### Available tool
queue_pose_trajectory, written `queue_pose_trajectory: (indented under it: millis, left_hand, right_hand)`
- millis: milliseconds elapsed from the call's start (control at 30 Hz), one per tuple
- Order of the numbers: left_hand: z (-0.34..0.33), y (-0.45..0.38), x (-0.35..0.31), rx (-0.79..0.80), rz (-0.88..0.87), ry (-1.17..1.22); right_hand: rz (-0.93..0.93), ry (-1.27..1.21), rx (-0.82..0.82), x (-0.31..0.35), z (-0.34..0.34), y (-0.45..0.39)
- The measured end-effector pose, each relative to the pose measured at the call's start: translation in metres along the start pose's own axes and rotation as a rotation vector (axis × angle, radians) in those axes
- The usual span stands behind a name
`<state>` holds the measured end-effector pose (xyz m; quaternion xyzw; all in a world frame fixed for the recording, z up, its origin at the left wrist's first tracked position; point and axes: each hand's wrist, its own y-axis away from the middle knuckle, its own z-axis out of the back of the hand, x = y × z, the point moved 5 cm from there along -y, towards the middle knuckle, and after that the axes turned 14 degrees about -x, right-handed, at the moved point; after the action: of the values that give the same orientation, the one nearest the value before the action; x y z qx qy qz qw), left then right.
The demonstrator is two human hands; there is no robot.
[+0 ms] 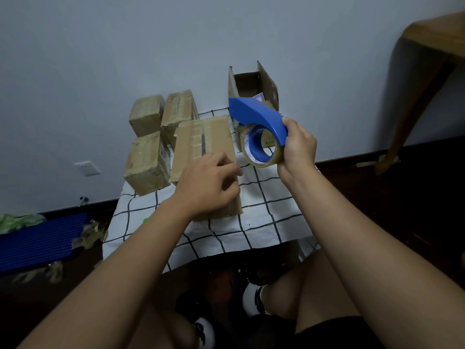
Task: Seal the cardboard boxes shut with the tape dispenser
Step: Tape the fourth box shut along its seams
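**Inspector:** Head view first. Where are the task's things?

**Operator:** I see the flat cardboard box [205, 152] lying on the checked cloth [261, 197] that covers the table, nearest the person. Its centre seam looks partly taped at the far end. Three taped boxes [147, 163] are grouped to its left against the wall, so I judge those done and set aside. An open box [251, 84] stands behind, flaps up, not yet sealed.

**Inspector:** State of each grip?

**Operator:** My reading: the right hand [298, 147] is wrapped round the rear of the blue tape dispenser [259, 117], which it holds in the air, just right of the flat box, clear tape roll [261, 149] hanging below. The left hand [208, 182] rests on the box's near half, fingers curled at its right edge. Whether they pinch a tape end, I cannot tell.

**Inspector:** Why that arrangement?

**Operator:** I judge the left hand steadies the box and presses its flaps level, while the dispenser is raised, ready to come down onto the seam.

**Inspector:** Other items?

**Operator:** A blue plastic crate [37, 240] with crumpled tape scraps [88, 235] sits on the floor, left.
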<state>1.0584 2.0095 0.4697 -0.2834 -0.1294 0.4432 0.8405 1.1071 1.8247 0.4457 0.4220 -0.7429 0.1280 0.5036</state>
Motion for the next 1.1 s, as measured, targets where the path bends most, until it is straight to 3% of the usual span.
queue_pose_trajectory:
  millis: [300,533,733,1100]
  left_hand:
    - [-0.013,0.003,-0.01,-0.218,0.32,-0.003]
    - [-0.007,0.006,0.008,-0.153,0.298,0.09]
    - [-0.01,0.006,0.0,-0.209,0.177,0.041]
    - [-0.008,0.006,0.0,-0.207,0.167,0.035]
  right_hand:
    - [-0.009,-0.006,-0.03,0.003,0.004,-0.003]
    - [-0.023,-0.013,-0.03,0.001,0.002,-0.006]
    - [-0.01,0.005,-0.006,0.0,-0.003,0.0]
    - [-0.003,-0.013,0.014,-0.007,-0.012,0.01]
